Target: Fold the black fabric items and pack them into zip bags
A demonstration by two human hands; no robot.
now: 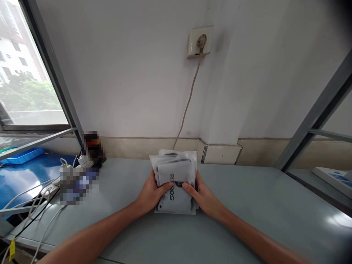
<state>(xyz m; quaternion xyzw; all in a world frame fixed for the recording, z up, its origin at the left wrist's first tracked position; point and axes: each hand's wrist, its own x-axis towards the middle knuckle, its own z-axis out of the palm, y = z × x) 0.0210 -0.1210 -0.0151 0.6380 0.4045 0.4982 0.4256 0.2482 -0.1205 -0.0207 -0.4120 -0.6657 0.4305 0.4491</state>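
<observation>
Because the stack of white packets [178, 201] looks loose and uneven, left hand [150, 193] and right hand [205, 195] clasp it from opposite sides, thumbs [165, 187] on top (probably so none slip), over the grey table [247, 198], contact unclear.

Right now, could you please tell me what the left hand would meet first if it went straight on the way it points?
The left hand would meet the stack of white packets first; its grip is on the left edge. Depth beyond is unclear.

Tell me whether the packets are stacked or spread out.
Stacked: the packets overlap in one bundle, held between the left hand and right hand.
</observation>
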